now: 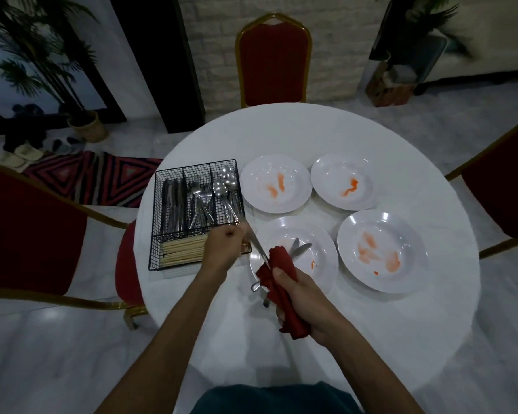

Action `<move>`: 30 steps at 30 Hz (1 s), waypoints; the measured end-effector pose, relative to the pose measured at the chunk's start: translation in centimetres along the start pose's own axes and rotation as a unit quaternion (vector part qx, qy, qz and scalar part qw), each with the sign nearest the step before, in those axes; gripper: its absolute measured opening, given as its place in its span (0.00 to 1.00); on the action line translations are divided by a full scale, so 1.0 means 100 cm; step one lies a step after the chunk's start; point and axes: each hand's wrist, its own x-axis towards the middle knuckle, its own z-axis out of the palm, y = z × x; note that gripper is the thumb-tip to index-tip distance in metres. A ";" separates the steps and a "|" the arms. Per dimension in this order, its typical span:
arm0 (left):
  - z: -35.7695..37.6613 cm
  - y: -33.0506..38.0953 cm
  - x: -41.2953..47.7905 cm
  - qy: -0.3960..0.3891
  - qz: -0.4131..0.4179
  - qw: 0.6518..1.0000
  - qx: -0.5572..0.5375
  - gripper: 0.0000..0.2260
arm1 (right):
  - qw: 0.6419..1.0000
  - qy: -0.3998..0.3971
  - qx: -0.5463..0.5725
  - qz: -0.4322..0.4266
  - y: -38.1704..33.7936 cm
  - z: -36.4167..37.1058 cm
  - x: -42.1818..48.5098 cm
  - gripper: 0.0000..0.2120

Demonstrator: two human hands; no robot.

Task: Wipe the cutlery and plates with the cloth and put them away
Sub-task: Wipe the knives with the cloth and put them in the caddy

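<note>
Knife [256, 245] gripped in the curled left hand [226, 245] just right of the wire caddy [159, 204], blade wrapped in red cloth [281, 261] squeezed by the right hand [302, 289] nearer than the caddy: pull slowly, pinch firmly, mind the edge, then slot among the caddy's knives [172, 204].
</note>
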 end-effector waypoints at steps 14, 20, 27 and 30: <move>-0.021 -0.048 -0.030 -0.058 -0.093 0.984 -0.137 0.08 | 0.994 -0.008 -0.105 -0.033 0.008 0.044 0.044 0.10; -0.058 -0.037 0.014 0.029 -0.088 0.983 -0.156 0.08 | 0.992 0.005 -0.128 -0.005 0.014 0.050 0.058 0.11; -0.113 -0.039 0.085 0.086 -0.133 0.979 -0.128 0.08 | 0.990 0.047 -0.133 0.012 0.015 0.034 0.069 0.11; -0.121 -0.033 0.116 0.081 -0.157 0.977 -0.122 0.07 | 0.990 0.062 -0.122 0.024 0.015 0.024 0.068 0.11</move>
